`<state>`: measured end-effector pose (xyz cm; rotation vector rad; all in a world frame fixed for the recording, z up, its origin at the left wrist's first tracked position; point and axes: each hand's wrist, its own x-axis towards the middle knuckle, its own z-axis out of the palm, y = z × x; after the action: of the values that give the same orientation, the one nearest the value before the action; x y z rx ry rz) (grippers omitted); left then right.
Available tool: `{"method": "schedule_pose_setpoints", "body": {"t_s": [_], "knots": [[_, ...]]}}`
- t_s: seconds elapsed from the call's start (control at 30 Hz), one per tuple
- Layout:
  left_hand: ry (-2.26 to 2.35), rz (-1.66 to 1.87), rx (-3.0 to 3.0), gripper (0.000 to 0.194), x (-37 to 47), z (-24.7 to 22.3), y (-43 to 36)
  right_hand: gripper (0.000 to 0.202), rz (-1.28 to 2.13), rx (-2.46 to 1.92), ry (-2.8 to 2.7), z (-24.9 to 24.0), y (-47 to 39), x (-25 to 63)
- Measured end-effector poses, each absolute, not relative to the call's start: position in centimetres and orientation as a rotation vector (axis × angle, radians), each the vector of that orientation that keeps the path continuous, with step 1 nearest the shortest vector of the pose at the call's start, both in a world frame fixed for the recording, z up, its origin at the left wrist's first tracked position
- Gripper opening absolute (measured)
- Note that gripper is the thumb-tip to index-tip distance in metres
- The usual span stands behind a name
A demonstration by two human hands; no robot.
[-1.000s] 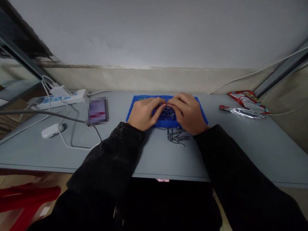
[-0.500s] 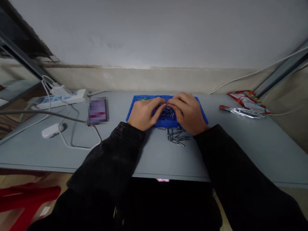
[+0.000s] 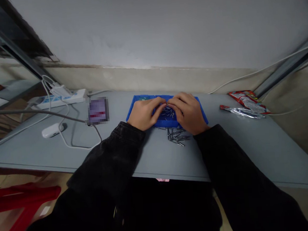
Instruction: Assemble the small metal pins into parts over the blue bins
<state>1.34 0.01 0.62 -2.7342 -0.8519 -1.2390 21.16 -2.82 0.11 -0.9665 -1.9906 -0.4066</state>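
The blue tray [image 3: 166, 123] holds small loose metal pins [image 3: 171, 111].

Table [image 3: 157, 157], grey, as I log it remotely. Centre: box [image 3: 166, 123], blue; metal pins [image 3: 178, 143], loose, just in front of it. Left end: power strip [image 3: 80, 96], white; purple item [image 3: 98, 110], blurred; case [image 3: 50, 131], white; cable [image 3: 78, 148], looped near it. Right end: packet [image 3: 248, 101], red; wrapper [image 3: 245, 113], silver, just beside it.
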Motion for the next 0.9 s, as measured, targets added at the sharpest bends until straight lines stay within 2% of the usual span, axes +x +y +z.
{"method": "schedule_pose_setpoints", "body": {"t_s": [0.9], "knots": [[-0.872,-1.219,-2.752,0.026,1.34,0.60,0.00,0.021,-0.372,-0.977,-2.003,0.03,-2.80,21.21]]}}
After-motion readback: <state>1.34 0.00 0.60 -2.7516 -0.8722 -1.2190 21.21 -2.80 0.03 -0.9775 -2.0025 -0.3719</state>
